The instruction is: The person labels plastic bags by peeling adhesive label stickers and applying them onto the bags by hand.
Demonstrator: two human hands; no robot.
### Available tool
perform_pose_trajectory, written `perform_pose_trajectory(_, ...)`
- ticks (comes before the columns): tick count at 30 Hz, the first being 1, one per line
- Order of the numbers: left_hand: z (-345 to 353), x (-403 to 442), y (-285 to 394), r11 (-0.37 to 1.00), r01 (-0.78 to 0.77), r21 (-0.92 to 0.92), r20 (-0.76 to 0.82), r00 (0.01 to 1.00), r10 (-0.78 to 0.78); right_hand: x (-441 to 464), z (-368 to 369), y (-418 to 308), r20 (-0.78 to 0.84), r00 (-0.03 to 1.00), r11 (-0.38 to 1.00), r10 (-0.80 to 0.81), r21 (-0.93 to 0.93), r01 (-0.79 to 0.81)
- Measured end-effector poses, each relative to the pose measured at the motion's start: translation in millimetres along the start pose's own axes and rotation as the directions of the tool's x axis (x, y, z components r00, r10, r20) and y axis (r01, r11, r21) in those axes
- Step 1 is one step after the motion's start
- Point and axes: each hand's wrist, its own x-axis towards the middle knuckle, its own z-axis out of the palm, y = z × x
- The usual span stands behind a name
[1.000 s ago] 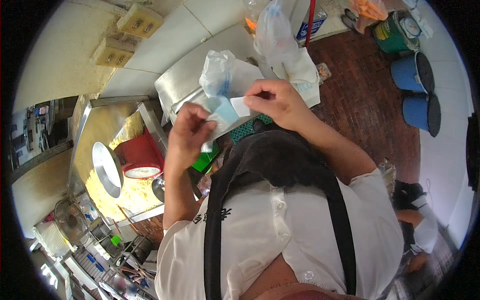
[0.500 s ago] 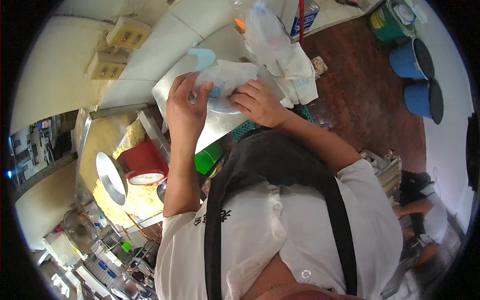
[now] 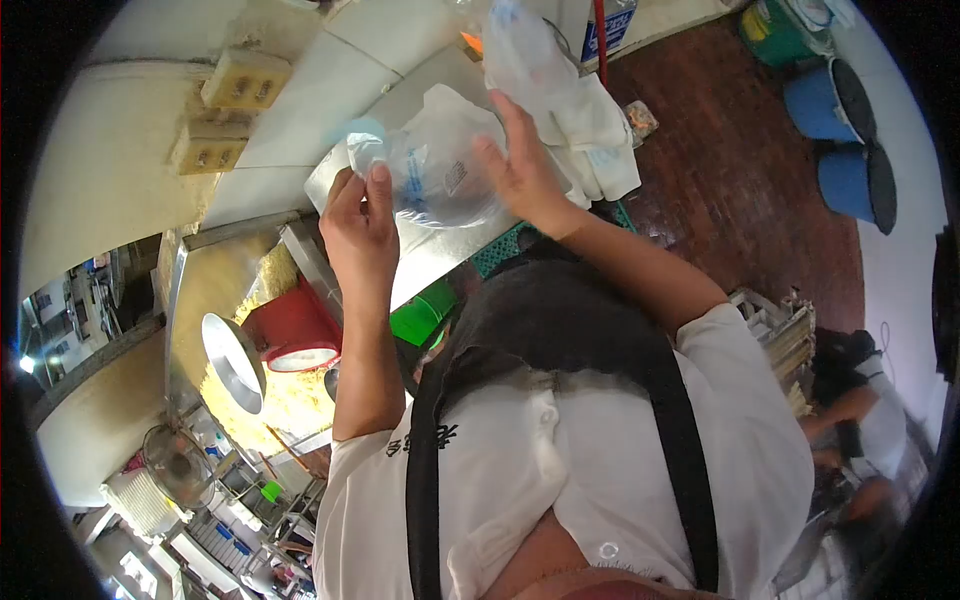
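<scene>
A clear plastic bag [image 3: 440,170] with blue print spreads over the metal work surface [image 3: 425,258] in front of me. My left hand [image 3: 358,215] pinches one side of the bag between thumb and fingers, where the plastic bunches up. My right hand [image 3: 530,175] lies along the other side, its fingers stretched out and apart from the thumb. Whether something round sits inside or under the bag, I cannot tell. Behind the left fingers, a pale blue item [image 3: 362,128] is partly covered by the plastic.
White bags [image 3: 590,140] and a filled clear bag [image 3: 525,60] stand beyond my right hand. At left, a glass-sided bin of yellow pieces holds a red container [image 3: 295,325] and a metal bowl [image 3: 232,362]. Blue buckets [image 3: 825,105] line the right wall. Another person [image 3: 870,420] is lower right.
The bag has been spread out wider and flatter. My left hand has shifted slightly left and down with its side, while my right hand has opened and straightened its fingers.
</scene>
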Motion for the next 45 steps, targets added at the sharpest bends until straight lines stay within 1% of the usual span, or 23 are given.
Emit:
perform_pose_trajectory(2,5.4,1.4,2.1,0.999,-0.014,-0.038,-0.033,0.999,0.013,-5.1,5.9,-19.4,0.059,0.985,0.984,-0.162,-0.071,0.166)
perform_pose_trajectory(5,7.8,4.6,-10.1,0.999,0.032,-0.035,-0.043,0.999,-0.034,-27.0,25.5,15.8,0.088,0.978,0.960,-0.190,-0.191,0.203)
perform_pose_trajectory(8,-1.9,5.9,-14.1,0.991,0.119,-0.069,0.040,0.992,-0.116,-27.7,-1.3,21.3,0.189,0.979,0.987,-0.075,-0.124,0.100)
perform_pose_trajectory(12,-12.6,10.3,-30.3,0.844,0.138,-0.518,-0.180,0.947,-0.265,-18.1,-28.4,5.1,0.116,0.993,0.995,-0.027,-0.088,0.037)
perform_pose_trajectory(13,-27.9,13.4,-26.8,0.803,0.080,-0.590,-0.229,0.938,-0.261,-14.2,-33.3,3.7,0.098,0.995,0.995,0.016,-0.097,-0.007)
perform_pose_trajectory(14,-45.2,17.7,-33.2,0.926,0.056,-0.375,-0.387,0.898,-0.211,-9.5,-37.3,1.0,0.078,0.995,0.993,0.058,-0.106,-0.050)
perform_pose_trajectory(15,-57.5,26.1,-24.0,0.806,0.018,-0.592,-0.477,0.799,-0.367,-5.2,-40.7,-3.5,0.125,0.990,0.993,0.064,-0.105,-0.051)
perform_pose_trajectory(16,-72.4,29.2,-3.6,0.791,-0.017,-0.611,-0.567,0.707,-0.423,-2.3,-44.6,-9.3,0.171,0.983,0.993,0.072,-0.106,-0.054)
perform_pose_trajectory(17,-88.6,26.6,-14.2,0.892,-0.120,-0.436,-0.677,0.696,-0.237,-0.1,-48.4,-16.1,0.218,0.973,0.993,0.080,-0.106,-0.058)
perform_pose_trajectory(20,-107.7,26.0,1.9,0.923,-0.196,-0.331,-0.770,0.621,-0.144,5.6,-52.9,-50.9,0.355,0.930,0.985,0.093,0.105,-0.138)
perform_pose_trajectory(22,-107.7,21.9,14.1,0.917,-0.145,-0.372,-0.749,0.630,-0.205,6.9,-39.8,-58.9,0.334,0.941,0.872,0.061,0.441,-0.212)
perform_pose_trajectory(23,-108.8,17.0,7.6,0.821,-0.273,-0.502,-0.710,0.672,-0.211,7.6,-36.0,-59.9,0.319,0.946,0.772,0.050,0.589,-0.239)
perform_pose_trajectory(25,-106.3,5.7,-22.5,0.522,-0.472,-0.710,-0.635,0.750,-0.184,15.0,-45.8,-47.9,0.439,0.894,0.604,0.095,0.688,-0.402)
perform_pose_trajectory(27,-94.4,12.8,-50.2,0.551,-0.294,-0.781,-0.481,0.846,-0.231,27.9,-54.4,-45.9,0.455,0.873,0.432,0.174,0.762,-0.483)
perform_pose_trajectory(29,-83.3,46.2,-62.0,0.613,-0.073,-0.787,-0.202,0.969,-0.144,47.6,-62.6,-57.5,0.382,0.871,0.274,0.310,0.841,-0.466)
perform_pose_trajectory(30,-76.3,73.6,-63.8,0.678,0.048,-0.734,0.026,0.999,-0.042,62.9,-66.0,-62.7,0.376,0.874,0.238,0.307,0.859,-0.453)
perform_pose_trajectory(31,-61.3,90.8,-18.8,0.805,0.071,-0.589,0.050,0.997,-0.052,75.7,-65.2,-62.5,0.349,0.890,0.252,0.294,0.870,-0.424)
perform_pose_trajectory(33,-24.9,119.2,-11.4,0.598,0.235,-0.767,0.335,0.940,0.059,98.8,-61.8,-56.9,0.291,0.918,0.276,0.270,0.890,-0.363)
perform_pose_trajectory(34,-9.9,130.8,-7.6,0.552,0.323,-0.769,0.448,0.888,0.105,104.1,-64.2,-48.1,0.285,0.925,0.296,0.251,0.887,-0.354)
perform_pose_trajectory(37,23.1,154.3,-10.7,0.608,0.496,-0.620,0.669,0.739,0.080,130.1,-66.3,-25.8,0.119,0.985,0.535,0.125,0.828,-0.168)
perform_pose_trajectory(38,40.4,165.8,-17.3,0.586,0.538,-0.606,0.723,0.679,0.124,144.2,-57.1,-7.7,-0.013,0.977,0.600,0.213,0.791,-0.121)
perform_pose_trajectory(40,68.4,181.2,-26.6,0.540,0.629,-0.559,0.813,0.546,0.204,155.2,-58.2,19.1,-0.104,0.982,0.768,0.158,0.638,-0.055)
perform_pose_trajectory(45,101.5,196.6,-15.3,0.522,0.619,-0.587,0.788,0.584,0.195,168.1,-72.8,67.7,-0.192,0.979,0.949,0.074,0.315,-0.010)
